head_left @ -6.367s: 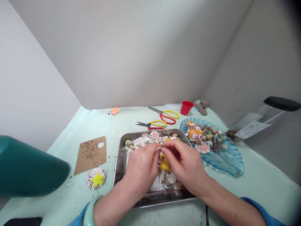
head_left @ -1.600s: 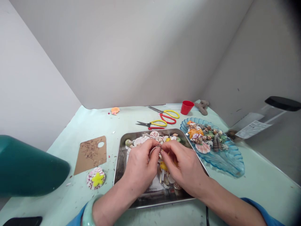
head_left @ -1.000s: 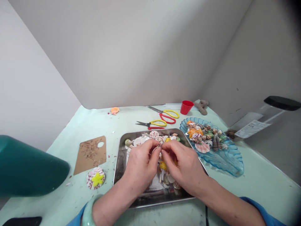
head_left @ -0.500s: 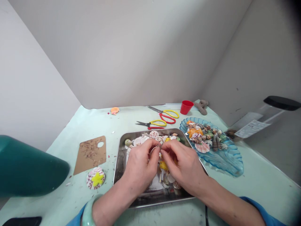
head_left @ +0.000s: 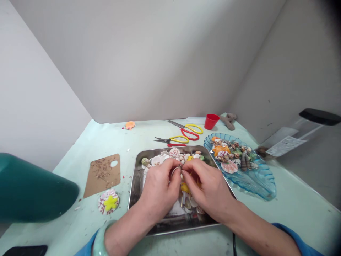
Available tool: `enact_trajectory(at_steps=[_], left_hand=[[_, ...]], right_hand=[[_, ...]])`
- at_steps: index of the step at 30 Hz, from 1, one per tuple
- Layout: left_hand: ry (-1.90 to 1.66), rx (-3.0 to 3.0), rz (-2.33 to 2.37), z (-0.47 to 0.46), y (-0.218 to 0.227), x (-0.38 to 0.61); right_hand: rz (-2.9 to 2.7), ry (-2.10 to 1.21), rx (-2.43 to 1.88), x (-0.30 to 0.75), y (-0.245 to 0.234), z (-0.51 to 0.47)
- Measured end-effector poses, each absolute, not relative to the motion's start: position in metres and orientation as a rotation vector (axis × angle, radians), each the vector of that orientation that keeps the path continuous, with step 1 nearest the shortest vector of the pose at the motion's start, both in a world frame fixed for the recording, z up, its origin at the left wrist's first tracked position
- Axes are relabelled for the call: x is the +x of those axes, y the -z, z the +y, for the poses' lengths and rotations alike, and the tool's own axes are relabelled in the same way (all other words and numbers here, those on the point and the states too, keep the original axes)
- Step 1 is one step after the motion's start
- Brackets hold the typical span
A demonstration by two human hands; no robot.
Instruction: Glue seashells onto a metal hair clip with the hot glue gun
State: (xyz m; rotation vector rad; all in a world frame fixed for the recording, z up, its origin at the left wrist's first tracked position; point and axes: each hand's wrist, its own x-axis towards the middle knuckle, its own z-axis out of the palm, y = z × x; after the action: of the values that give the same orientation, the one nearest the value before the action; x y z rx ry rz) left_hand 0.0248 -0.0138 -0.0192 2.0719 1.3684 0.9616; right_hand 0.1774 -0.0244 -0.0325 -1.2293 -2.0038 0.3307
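Both hands meet above a steel tray that holds several small seashells. My left hand is closed, its thumb and fingers pinching a small metal ring. My right hand is closed too, its fingertips pressed against the same ring from the right. Under the hands in the tray lie a yellow piece and a short metal rod. What else the fingers grip is hidden.
A blue glass dish of shells stands right of the tray. Two pairs of yellow and red scissors and a red cup lie behind. At the left are a cardboard card, a shell with a yellow star and a large teal object.
Both hands stay over the tray and keep working the small ring between their fingertips. They have shifted only slightly. Nothing else on the table has moved.
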Motion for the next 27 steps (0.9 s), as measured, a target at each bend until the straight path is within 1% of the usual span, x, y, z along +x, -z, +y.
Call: enact_trajectory(at_steps=[7,16,27], left_hand=[[-0.964,2.042,1.340,-0.0147,0.0214,0.0245],[-1.063,2.053,1.277,-0.0144,0.0216,0.0246],[-1.025,2.026,1.272,-0.0148,0.0194,0.0252]], right_hand=[[-1.971,-0.290,-1.258,0.1756,0.0316,-0.0232],[-1.947,-0.270,-1.273,0.1764,0.0322,-0.0235],[-1.965,-0.267,-1.252,0.1778,0.0335,-0.0229]])
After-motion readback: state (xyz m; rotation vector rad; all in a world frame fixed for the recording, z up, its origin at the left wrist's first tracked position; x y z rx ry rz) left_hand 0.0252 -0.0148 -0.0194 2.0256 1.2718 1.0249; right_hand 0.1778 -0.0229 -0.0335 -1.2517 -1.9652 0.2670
